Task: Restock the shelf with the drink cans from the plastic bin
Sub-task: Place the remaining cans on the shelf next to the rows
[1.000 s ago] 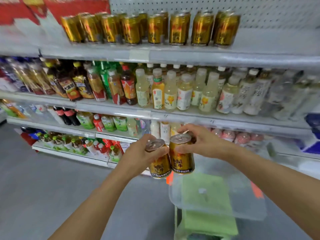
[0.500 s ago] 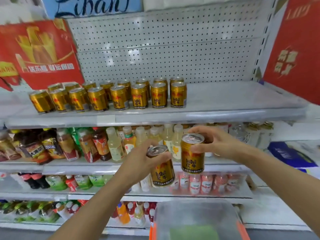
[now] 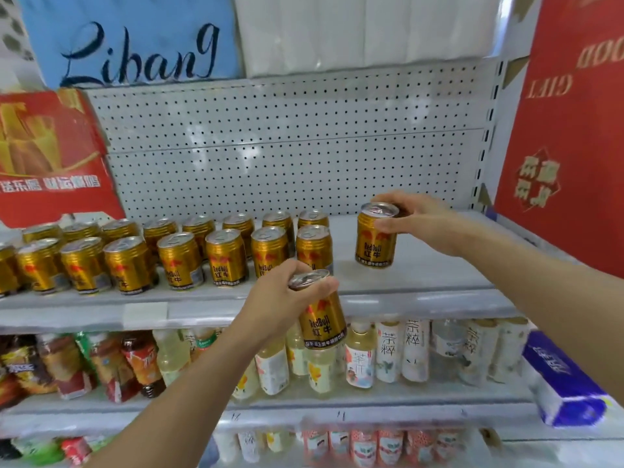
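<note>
Nearest, left hand (image 3: 273,310) grips tilted can (image 3: 322,315) by rim, below shelf (image 3: 422,278) edge. Beyond, right hand (image 3: 410,219) clasps upright can (image 3: 375,236) on shelf, beside stocked row (image 3: 189,255). Cans likely rigid, smooth, weighty; hold top.

Bright, even light falls from above; soft pale patches of glare sit on the pegboard (image 3: 287,153) behind the shelf (image 3: 422,275). Shadows under the cans are faint. Straight lines bow toward the frame edges, wide-angle style. The bottles (image 3: 388,352) below the shelf and the far corners are smeared with blur.
</note>
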`<state>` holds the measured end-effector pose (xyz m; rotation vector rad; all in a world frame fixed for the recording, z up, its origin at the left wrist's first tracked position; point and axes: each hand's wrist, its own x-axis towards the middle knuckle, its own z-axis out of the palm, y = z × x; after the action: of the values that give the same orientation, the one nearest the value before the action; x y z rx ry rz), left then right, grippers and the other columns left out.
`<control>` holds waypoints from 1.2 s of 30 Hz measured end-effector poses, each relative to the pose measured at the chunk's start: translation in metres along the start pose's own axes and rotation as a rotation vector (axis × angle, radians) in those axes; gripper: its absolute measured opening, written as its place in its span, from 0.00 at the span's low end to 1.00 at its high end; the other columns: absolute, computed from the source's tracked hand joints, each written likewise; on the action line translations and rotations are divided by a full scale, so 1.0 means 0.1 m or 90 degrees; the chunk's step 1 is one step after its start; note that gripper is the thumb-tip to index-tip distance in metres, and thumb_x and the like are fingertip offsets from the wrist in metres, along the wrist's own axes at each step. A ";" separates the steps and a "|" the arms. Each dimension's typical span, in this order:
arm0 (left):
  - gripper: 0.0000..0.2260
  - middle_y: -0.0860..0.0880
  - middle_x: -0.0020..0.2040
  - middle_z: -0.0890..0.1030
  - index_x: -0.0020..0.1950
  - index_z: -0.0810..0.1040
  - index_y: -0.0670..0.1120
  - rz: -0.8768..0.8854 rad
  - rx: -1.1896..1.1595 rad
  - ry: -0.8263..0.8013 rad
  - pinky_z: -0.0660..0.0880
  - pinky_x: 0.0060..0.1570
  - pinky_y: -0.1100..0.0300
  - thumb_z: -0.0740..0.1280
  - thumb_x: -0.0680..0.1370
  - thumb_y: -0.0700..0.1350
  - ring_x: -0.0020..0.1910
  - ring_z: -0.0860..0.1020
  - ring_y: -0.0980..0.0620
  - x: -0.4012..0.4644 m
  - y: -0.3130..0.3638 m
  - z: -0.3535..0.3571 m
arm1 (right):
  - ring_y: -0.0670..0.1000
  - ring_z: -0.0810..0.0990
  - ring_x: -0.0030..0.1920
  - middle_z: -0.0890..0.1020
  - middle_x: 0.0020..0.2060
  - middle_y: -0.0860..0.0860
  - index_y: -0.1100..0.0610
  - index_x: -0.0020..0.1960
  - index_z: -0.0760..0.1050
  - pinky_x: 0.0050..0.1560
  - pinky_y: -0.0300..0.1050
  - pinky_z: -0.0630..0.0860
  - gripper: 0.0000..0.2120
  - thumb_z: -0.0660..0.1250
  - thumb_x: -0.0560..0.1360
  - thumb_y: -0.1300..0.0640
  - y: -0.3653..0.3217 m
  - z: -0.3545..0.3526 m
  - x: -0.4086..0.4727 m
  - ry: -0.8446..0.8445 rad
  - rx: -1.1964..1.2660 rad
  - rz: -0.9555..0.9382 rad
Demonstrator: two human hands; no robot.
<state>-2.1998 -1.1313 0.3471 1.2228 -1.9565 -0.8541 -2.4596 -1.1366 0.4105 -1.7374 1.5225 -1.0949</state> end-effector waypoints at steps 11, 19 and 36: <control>0.25 0.56 0.46 0.81 0.51 0.76 0.55 -0.024 -0.015 0.017 0.74 0.39 0.64 0.67 0.63 0.70 0.44 0.80 0.59 0.32 0.10 0.20 | 0.51 0.74 0.60 0.76 0.59 0.51 0.57 0.70 0.69 0.55 0.42 0.68 0.24 0.69 0.76 0.60 0.47 0.07 0.96 -0.060 -0.078 0.016; 0.25 0.55 0.45 0.81 0.50 0.75 0.53 -0.047 -0.037 0.047 0.71 0.37 0.65 0.67 0.63 0.69 0.43 0.79 0.58 0.36 0.09 0.19 | 0.50 0.73 0.62 0.75 0.65 0.54 0.59 0.73 0.66 0.59 0.42 0.68 0.28 0.70 0.75 0.61 0.64 0.09 1.06 -0.060 -0.018 0.022; 0.26 0.54 0.46 0.77 0.54 0.69 0.50 -0.035 0.026 0.122 0.74 0.39 0.59 0.68 0.68 0.68 0.43 0.77 0.57 0.21 0.40 0.34 | 0.41 0.77 0.58 0.78 0.60 0.44 0.34 0.70 0.63 0.57 0.43 0.77 0.34 0.75 0.69 0.44 0.16 0.45 -0.41 -0.163 -0.040 -0.119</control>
<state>-2.2536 -1.1309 0.3644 1.3358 -1.8015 -0.6986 -2.4297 -1.1039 0.3664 -2.0098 1.2703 -0.8785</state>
